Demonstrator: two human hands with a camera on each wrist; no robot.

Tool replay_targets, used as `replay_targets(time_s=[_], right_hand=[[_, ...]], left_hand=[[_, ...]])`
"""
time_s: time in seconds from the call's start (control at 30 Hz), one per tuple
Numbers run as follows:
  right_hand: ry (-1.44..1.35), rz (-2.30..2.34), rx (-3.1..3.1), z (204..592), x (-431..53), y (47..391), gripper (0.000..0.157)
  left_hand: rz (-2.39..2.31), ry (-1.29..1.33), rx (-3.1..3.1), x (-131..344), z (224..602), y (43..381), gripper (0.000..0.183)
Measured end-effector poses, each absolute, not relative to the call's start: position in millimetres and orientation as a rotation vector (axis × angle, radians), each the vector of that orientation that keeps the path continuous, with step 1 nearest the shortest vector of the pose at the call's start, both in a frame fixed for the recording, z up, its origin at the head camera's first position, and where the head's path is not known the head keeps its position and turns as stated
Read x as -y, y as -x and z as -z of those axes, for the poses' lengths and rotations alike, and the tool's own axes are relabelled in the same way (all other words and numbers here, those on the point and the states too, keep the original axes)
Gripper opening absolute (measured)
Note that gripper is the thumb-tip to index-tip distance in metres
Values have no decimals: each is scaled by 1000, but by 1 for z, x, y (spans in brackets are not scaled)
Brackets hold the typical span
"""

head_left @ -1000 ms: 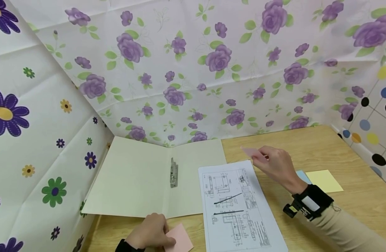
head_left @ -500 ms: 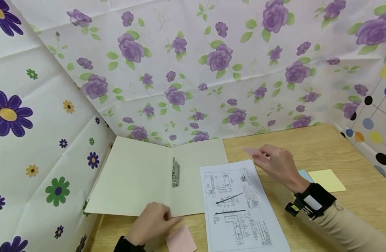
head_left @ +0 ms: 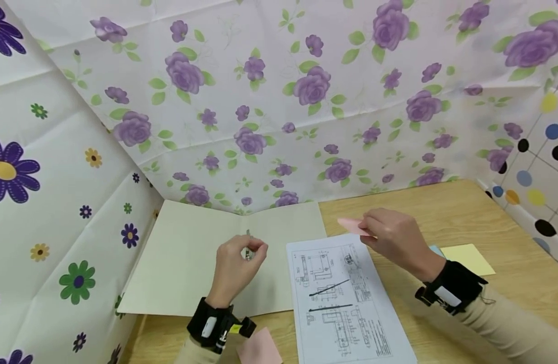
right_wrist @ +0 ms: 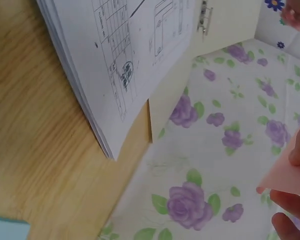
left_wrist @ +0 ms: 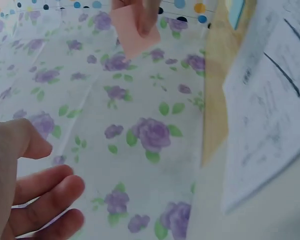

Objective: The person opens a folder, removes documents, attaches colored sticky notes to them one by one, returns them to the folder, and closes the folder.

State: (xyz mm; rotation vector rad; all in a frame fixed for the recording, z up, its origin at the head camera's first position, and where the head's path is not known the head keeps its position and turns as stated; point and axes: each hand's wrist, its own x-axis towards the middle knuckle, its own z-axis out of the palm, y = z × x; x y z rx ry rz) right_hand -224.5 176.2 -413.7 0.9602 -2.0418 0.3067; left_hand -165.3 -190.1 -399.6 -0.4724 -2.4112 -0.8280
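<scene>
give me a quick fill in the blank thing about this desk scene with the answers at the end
The right hand pinches a paper note whose colour is ____.
The left hand, in front of the open folder in the head view, holds ____.
In the head view, the printed sheets overlap the folder's ____ half.
The square note next to the blue note on the table is ____ in colour.

Missing words: pink; nothing; right; yellow.
</scene>
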Motion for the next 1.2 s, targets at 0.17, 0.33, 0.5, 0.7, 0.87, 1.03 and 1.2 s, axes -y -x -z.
replay_targets(time_s=[0.17,0.33,0.5,0.7,0.87,1.03,1.2], right_hand=[[-1058,-211,1945,412,-170,224,5],[-1137,-129,1806,415,-160,221,31],[-1204,-93,1752,416,-148,214,32],[-1252,-20,1762,417,-138,207,39],[-1263,37,1762,417,-137,204,40],[-1262,53,1767,419,-136,204,40],[-1273,77,1802,421,-138,205,38]], left_hand=[[880,519,2345,171,390,179,4],[924,575,2353,153,388,185,6],[912,653,2385,132,394,185,14],[918,732,2424,114,404,186,15],[893,772,2423,108,410,187,7],[869,776,2438,107,410,187,5],[855,754,2468,107,412,186,6]])
